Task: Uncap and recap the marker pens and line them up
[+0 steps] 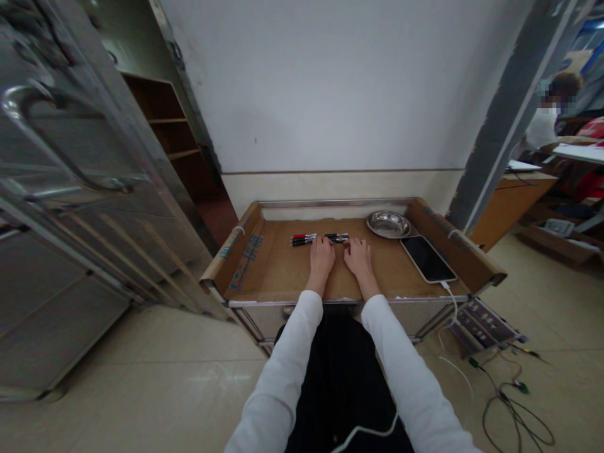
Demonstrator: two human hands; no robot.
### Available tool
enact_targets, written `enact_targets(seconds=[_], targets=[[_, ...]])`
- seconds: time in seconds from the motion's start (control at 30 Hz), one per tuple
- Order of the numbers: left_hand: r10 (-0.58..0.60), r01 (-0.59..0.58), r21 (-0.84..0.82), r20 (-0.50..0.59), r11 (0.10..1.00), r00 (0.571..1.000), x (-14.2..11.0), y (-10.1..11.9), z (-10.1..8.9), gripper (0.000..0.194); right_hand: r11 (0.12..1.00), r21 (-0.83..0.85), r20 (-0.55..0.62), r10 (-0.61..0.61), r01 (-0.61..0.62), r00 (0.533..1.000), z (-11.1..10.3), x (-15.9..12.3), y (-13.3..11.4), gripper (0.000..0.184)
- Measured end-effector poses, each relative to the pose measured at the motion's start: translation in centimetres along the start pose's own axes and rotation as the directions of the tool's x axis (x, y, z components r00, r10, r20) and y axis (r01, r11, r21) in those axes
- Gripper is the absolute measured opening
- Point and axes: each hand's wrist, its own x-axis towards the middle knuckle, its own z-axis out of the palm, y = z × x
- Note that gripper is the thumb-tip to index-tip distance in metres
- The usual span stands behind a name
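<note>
Several pens lie in two small groups on the brown cardboard tabletop [283, 270]. In the left group are a red pen [299, 236] and black pens [301, 241]; in the right group are more black pens [336, 236]. My left hand [323, 255] lies palm down at the right end of the left group, its fingertips against or just beside the pens. Palm down too, my right hand [359, 256] rests by the right end of the other group, fingers slightly bent and apart. Neither hand visibly grips a pen, though the undersides of the fingers are hidden.
A shiny metal bowl [389, 224] stands at the back right, with a phone [428, 258] on a white cable in front of it. Rolled cardboard sides [236, 242] edge the table. A power strip [486, 324] and cables lie on the floor; another person [542, 129] sits far right.
</note>
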Motion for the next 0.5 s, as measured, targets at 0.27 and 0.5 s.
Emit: enact_targets(seconds=[0.27, 0.5], targets=[[-0.119, 0.124, 0.029, -0.14, 0.992, 0.983, -0.2, 0.2, -0.6, 0.018, 0.999, -0.022, 0.002, 0.043, -0.043, 0.999, 0.1, 0.0, -0.1, 0.029], [-0.39, 0.428, 0.264, -0.184, 0.865, 0.902, -0.7, 1.4, -1.8, 0.034, 0.998, -0.036, 0.021, 0.051, -0.05, 0.998, -0.1, -0.1, -0.3, 0.029]])
